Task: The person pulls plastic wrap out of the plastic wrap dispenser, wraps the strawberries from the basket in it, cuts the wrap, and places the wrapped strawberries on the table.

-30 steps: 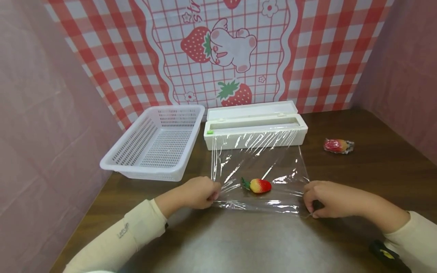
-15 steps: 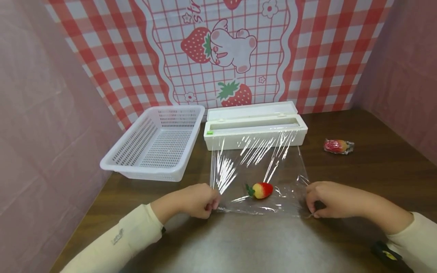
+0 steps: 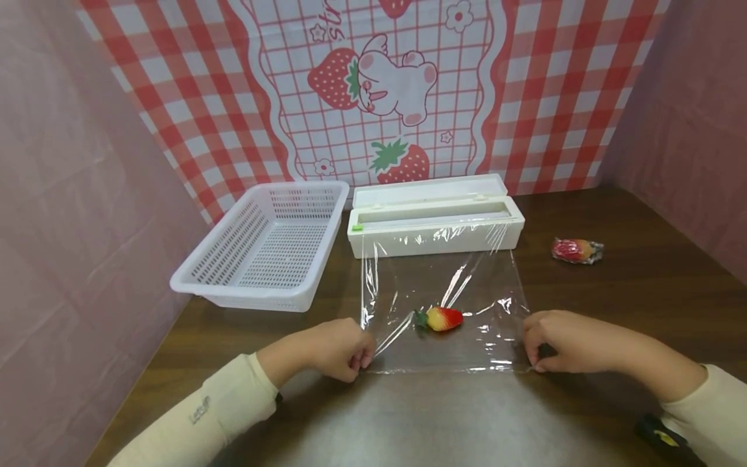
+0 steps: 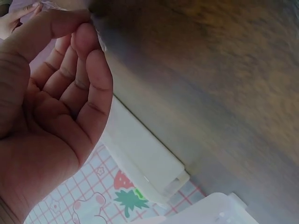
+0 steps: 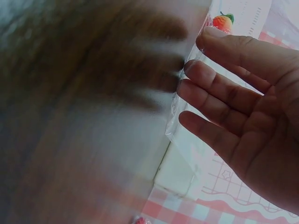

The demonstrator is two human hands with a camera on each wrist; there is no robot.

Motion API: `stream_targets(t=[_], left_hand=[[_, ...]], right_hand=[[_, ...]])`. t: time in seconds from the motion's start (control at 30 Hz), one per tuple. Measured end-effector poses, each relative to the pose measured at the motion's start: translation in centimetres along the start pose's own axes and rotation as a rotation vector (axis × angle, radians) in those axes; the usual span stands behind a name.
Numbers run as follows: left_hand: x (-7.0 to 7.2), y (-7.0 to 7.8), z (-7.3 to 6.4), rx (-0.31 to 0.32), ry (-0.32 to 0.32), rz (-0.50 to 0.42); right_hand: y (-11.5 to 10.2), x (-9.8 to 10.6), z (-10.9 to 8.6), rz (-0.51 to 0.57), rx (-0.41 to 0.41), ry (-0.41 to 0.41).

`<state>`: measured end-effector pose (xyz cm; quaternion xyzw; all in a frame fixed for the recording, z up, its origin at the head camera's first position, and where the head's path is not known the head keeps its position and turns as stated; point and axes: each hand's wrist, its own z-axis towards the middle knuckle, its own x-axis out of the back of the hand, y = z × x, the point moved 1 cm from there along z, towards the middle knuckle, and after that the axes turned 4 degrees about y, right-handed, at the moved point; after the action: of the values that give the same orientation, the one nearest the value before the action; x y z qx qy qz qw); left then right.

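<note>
A sheet of clear cling film [image 3: 397, 285] stretches toward me from a white cling film dispenser [image 3: 438, 243] with its lid up. In the middle of the sheet lies a red-and-yellow strawberry [image 3: 445, 319] with green leaves pointing left. My left hand [image 3: 341, 350] pinches the sheet's near left corner between thumb and index finger; the left wrist view shows the other fingers [image 4: 100, 74] curled beside it. At the near right corner, my right hand [image 3: 563, 340] pinches the film's edge. Close up in the right wrist view, its fingertips [image 5: 198, 70] are along that edge.
A white perforated basket [image 3: 309, 295] stands at the back left, beside the dispenser. Toward the right lies another strawberry [image 3: 574, 250] wrapped in film. Behind everything hangs a red-checked cloth [image 3: 543, 97], with pink walls at both sides of the brown table [image 3: 443, 421].
My left hand has moved slightly toward me and left, drawing the film's near left corner along. The strawberry has shifted a little and come back. My right hand stays nearly in place.
</note>
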<state>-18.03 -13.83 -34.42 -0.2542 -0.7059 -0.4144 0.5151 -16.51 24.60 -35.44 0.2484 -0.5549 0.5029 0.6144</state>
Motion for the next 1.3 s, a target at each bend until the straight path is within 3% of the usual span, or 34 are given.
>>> stream_targets(t=[0.23,0.4,0.63,0.77,0.97,1.13,1.3], left_hand=[[0.2,-0.2,-0.2,-0.016,0.025,-0.023],[1.2,-0.8,-0.2,-0.033,0.124,-0.038],[2.6,-1.7,0.2,0.110,0.322,0.017],[2.8,-2.1,0.5,0.220,0.382,-0.063],[2.7,-2.8,1.0,0.330,0.427,-0.163],[2.6,-3.3,1.9,0.376,0.467,-0.137],[2.4,-3.9,2.8,0.422,0.429,-0.094]], right_hand=[[0.1,0.0,0.0,-0.044,0.024,0.033],[0.5,0.7,0.1,0.032,-0.005,0.081],[1.2,2.4,0.2,0.098,-0.125,0.102],[1.7,2.8,0.3,0.085,-0.170,0.143],[2.4,2.8,0.4,0.066,-0.231,0.213],[3.3,2.7,0.7,0.050,-0.286,0.271],[4.1,2.6,1.2,0.031,-0.278,0.248]])
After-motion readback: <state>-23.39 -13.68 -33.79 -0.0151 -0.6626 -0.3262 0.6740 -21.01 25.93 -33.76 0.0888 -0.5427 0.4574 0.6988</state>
